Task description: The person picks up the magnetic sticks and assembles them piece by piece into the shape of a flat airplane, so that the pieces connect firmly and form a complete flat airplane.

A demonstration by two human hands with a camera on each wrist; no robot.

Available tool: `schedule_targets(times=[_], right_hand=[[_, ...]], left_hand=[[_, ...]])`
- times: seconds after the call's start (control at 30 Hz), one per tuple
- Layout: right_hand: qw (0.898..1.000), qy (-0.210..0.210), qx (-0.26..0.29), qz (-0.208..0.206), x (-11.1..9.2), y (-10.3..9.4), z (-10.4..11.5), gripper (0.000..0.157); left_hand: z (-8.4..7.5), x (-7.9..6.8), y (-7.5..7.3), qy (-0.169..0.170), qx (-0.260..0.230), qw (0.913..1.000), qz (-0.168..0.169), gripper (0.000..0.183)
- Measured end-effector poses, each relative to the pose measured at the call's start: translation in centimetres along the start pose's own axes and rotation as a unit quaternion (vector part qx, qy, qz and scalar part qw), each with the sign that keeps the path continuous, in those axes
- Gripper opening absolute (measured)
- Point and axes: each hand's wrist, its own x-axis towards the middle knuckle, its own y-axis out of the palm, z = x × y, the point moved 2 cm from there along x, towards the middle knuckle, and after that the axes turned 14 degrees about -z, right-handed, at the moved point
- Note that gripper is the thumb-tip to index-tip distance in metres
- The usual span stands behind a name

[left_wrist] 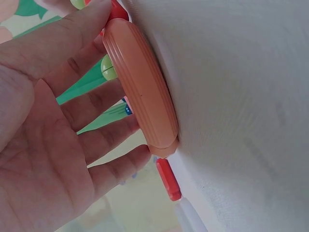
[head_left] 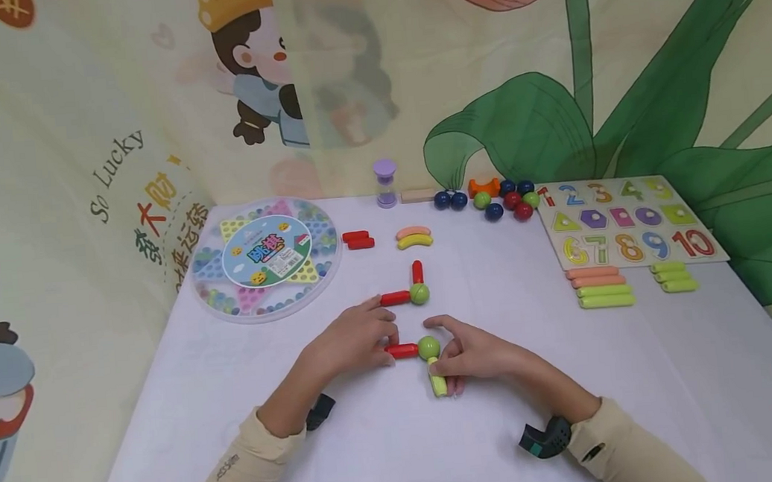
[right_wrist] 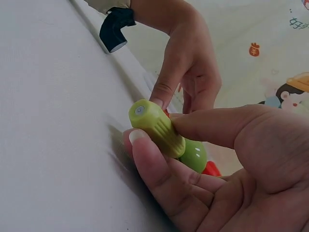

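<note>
My left hand (head_left: 352,338) pinches the left end of a red rod (head_left: 403,351) between thumb and forefinger. Its other fingers touch a ridged salmon-orange curved rod (left_wrist: 142,87), which the hand hides in the head view. From the red rod's right end, a green ball (head_left: 428,347) joins it to a short yellow-green rod (right_wrist: 159,128). That rod is pinched by thumb and finger of my right hand (head_left: 477,350). Just beyond, another green ball (head_left: 419,293) joins an upright red rod (head_left: 417,272) and a sideways red rod (head_left: 395,298), whose left end lies by my left fingertips.
A round star-patterned game board (head_left: 266,260) lies back left, near two loose red rods (head_left: 359,240) and curved rods (head_left: 414,237). A purple hourglass (head_left: 386,183) and several coloured balls (head_left: 494,212) stand behind. A number puzzle board (head_left: 630,222) and more rods (head_left: 606,301) lie right.
</note>
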Motion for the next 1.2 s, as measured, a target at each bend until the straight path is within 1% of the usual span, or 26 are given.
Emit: schedule_targets(times=[0.27,0.4,0.5,0.57,0.67,0.77,0.83,0.87,0.93,1.0,1.07,1.1,1.17,1.2], right_hand=[[1.000,-0.006,0.022,0.000,0.1,0.7,-0.3,0.067],[1.000,-0.001,0.021,-0.010,0.3,0.9,-0.4,0.066],[1.000,0.002,0.020,-0.008,0.3,0.9,-0.5,0.066],[1.000,-0.001,0.013,-0.004,0.3,0.9,-0.5,0.063],[1.000,-0.018,-0.005,-0.008,0.4,0.2,-0.2,0.053],[0.998,-0.041,-0.028,-0.040,0.8,-1.4,0.4,0.041],[0.994,-0.054,-0.045,-0.085,1.2,-3.3,0.8,0.036],[0.991,-0.055,-0.052,-0.114,1.6,-4.4,1.1,0.034],[0.979,-0.056,-0.074,-0.183,2.5,-6.9,1.5,0.031],[0.960,-0.057,-0.101,-0.256,3.5,-9.7,1.8,0.029],[0.933,-0.059,-0.139,-0.326,4.7,-12.3,1.9,0.029],[0.917,-0.063,-0.163,-0.358,5.3,-13.4,2.0,0.029],[0.887,-0.072,-0.208,-0.407,6.5,-15.4,2.0,0.030],[0.873,-0.073,-0.227,-0.426,7.0,-16.2,2.0,0.032]], left_hand=[[0.0,0.0,0.1,0.000,0.005,1.0000,-0.002,0.031],[0.0,0.0,0.1,-0.001,0.003,1.0000,-0.004,0.031],[0.0,-0.1,0.2,-0.004,0.003,1.0000,-0.003,0.030],[0.0,-0.1,0.2,-0.006,0.001,1.0000,-0.002,0.029],[-0.1,-0.1,0.2,-0.008,-0.004,1.0000,0.000,0.028],[-0.1,0.0,0.0,-0.009,-0.013,0.9999,0.002,0.025],[-0.1,0.1,-0.2,-0.011,-0.020,0.9997,0.000,0.021],[0.0,0.2,-0.3,-0.015,-0.025,0.9996,-0.002,0.020],[0.1,0.6,-0.6,-0.028,-0.032,0.9990,-0.013,0.022],[0.3,1.2,-0.9,-0.036,-0.032,0.9983,-0.034,0.028],[0.5,2.0,-1.2,-0.046,-0.029,0.9971,-0.053,0.038],[0.6,2.6,-1.2,-0.047,-0.025,0.9968,-0.060,0.043],[0.8,3.7,-1.1,-0.048,-0.019,0.9965,-0.066,0.049],[0.9,4.3,-1.0,-0.050,-0.021,0.9967,-0.061,0.051]])
